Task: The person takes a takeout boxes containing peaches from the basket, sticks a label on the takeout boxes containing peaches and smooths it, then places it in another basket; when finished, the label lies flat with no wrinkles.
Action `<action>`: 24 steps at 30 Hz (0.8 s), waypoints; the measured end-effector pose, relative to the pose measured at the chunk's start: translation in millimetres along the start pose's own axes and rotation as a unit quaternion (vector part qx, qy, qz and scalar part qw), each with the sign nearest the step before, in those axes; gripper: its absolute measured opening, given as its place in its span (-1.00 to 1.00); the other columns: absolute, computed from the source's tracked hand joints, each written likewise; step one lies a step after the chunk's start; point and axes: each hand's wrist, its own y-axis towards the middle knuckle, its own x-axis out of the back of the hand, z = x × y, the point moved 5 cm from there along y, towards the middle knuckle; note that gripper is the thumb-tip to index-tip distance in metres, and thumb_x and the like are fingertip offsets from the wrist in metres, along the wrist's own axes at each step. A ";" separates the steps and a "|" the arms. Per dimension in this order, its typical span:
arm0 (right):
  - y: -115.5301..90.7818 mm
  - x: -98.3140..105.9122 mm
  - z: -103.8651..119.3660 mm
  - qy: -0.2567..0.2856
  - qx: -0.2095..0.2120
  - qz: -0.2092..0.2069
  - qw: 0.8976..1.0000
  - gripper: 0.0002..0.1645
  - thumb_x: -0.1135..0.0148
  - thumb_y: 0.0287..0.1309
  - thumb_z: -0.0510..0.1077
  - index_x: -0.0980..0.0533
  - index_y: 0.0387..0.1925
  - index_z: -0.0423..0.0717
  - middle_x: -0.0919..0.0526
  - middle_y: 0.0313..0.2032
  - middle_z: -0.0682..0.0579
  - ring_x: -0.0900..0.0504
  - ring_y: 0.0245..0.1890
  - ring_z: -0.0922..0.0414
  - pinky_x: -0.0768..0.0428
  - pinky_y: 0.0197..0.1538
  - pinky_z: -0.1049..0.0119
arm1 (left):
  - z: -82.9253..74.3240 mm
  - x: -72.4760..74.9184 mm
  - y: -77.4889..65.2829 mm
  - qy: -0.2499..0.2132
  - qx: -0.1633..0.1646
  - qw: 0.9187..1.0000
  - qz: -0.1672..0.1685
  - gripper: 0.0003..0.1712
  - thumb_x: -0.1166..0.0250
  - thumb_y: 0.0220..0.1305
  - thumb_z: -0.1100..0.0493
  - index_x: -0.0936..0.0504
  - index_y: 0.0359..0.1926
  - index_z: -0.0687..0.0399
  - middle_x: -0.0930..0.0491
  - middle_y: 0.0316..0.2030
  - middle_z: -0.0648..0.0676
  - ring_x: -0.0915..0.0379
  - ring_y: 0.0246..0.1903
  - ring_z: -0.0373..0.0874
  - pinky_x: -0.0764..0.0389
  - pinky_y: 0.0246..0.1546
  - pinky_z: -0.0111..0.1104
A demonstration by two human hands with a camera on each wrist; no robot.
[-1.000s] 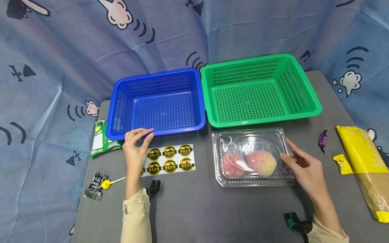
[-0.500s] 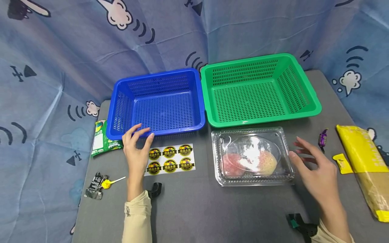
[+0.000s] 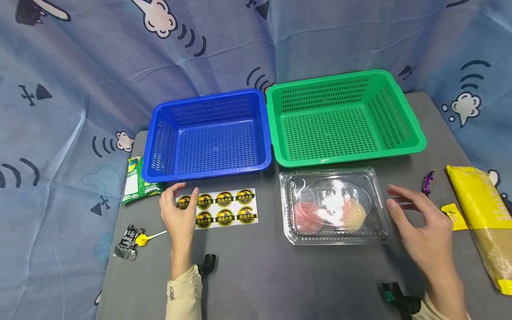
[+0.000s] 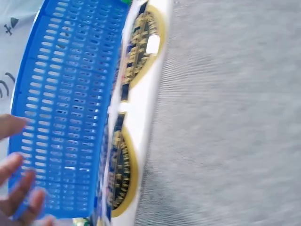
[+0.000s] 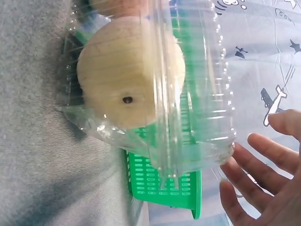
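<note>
1. R hand: thumb & fingers apart, just beside clear box, now off its edge vs 1 s ago.
2. L hand: thumb & fingers apart, at left end of sticker sheet (touching or not, can't tell); has pulled back from blue basket.
3. Box, w/ two fruits inside, sits btwn hands, same spot.
4. Blue basket & green basket side by side behind.
5. Grey table: lollipop at left, yellow bag at right.
6. Backdrop: blue patterned curtain, creased.

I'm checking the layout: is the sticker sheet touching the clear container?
Apart: the head view shows grey table between the sticker sheet and clear container.
</note>
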 end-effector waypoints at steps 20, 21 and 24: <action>-2.2 -7.2 -3.1 -0.033 0.018 -0.006 0.999 -0.73 -0.41 0.23 -0.38 -0.76 -0.03 -0.27 -0.59 -0.12 0.69 -0.51 -0.08 0.62 -0.36 0.10 0.69 | 27.8 -7.4 -5.2 0.161 0.111 0.967 0.163 0.06 -0.59 0.22 0.12 -0.21 0.60 0.16 -0.06 0.60 0.43 -0.04 0.44 0.44 -0.17 0.48 0.28; -2.1 -7.3 -2.6 -0.034 0.019 -0.005 0.999 -0.73 -0.41 0.24 -0.37 -0.76 -0.03 -0.27 -0.58 -0.11 0.69 -0.51 -0.08 0.61 -0.36 0.10 0.69 | 28.8 -7.8 -5.0 0.161 0.112 0.966 0.166 0.06 -0.59 0.22 0.14 -0.21 0.60 0.16 -0.05 0.60 0.43 -0.02 0.46 0.43 -0.16 0.49 0.28; -1.8 -7.5 -2.4 -0.033 0.019 0.001 0.999 -0.75 -0.39 0.27 -0.35 -0.75 -0.02 -0.28 -0.57 -0.11 0.68 -0.51 -0.07 0.60 -0.36 0.10 0.69 | 31.1 -8.7 -4.7 0.160 0.116 0.966 0.169 0.05 -0.61 0.18 0.18 -0.25 0.59 0.17 -0.10 0.57 0.44 -0.01 0.46 0.41 -0.18 0.50 0.24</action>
